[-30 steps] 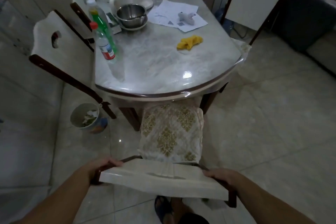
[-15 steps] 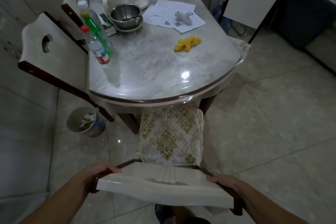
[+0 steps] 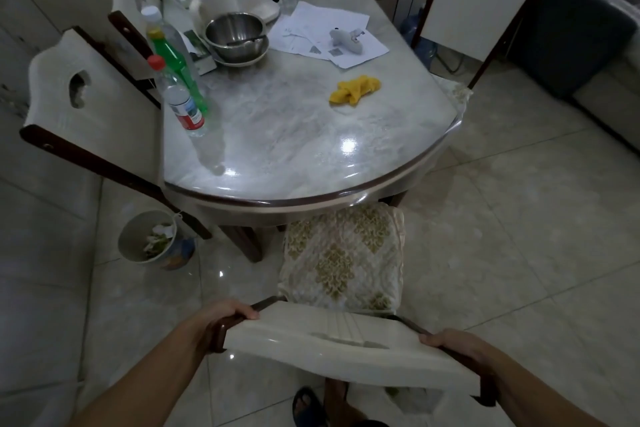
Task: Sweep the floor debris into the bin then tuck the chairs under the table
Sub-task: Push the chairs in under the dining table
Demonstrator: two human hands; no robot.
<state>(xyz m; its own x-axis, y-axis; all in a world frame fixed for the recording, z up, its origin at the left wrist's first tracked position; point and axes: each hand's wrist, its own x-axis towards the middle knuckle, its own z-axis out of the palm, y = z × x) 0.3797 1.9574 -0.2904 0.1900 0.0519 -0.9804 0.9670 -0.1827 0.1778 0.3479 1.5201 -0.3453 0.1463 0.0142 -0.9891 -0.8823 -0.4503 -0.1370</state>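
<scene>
Left hand [image 3: 225,317] and right hand [image 3: 453,345], each grip clamped on the chair [image 3: 343,347] backrest (seat partly under the tabletop [image 3: 311,156]): push squarely, evenly, keeping legs clear.

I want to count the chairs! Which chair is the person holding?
The chair with the gold-patterned cushion, nearest the camera. The left hand and right hand grip its backrest. The other chairs at the table's sides stand untouched.
</scene>
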